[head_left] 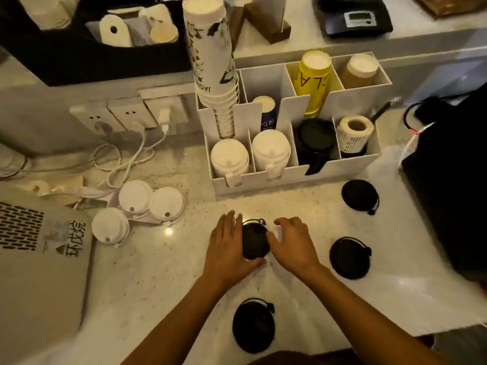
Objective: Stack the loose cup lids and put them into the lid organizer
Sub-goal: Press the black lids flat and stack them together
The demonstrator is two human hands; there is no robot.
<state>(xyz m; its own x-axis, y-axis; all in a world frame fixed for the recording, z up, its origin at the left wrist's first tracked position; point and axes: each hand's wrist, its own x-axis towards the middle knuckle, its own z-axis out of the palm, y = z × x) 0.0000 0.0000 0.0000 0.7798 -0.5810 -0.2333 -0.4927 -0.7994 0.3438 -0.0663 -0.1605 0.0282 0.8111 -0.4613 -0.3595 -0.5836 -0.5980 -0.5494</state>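
A black cup lid (255, 241) lies on the pale counter between my hands. My left hand (228, 246) cups its left side, thumb curled under its near edge. My right hand (291, 243) touches its right side with bent fingers. Three more black lids lie loose: one at the far right (359, 197), one to the right (349, 258), one near me (253, 325). Three white lids (135, 197) (166, 204) (109, 225) lie at the left. The white lid organizer (290, 177) holds white lid stacks (229, 156) (271, 148) and a black lid stack (315, 143).
Cup stacks (210, 48) and a yellow cup stack (313, 80) stand in the organizer's rear slots, a label roll (354, 133) at its right. White cables (126, 156) trail from wall sockets at the left. A printed box (39, 259) sits near left, a black bag (448, 180) at right.
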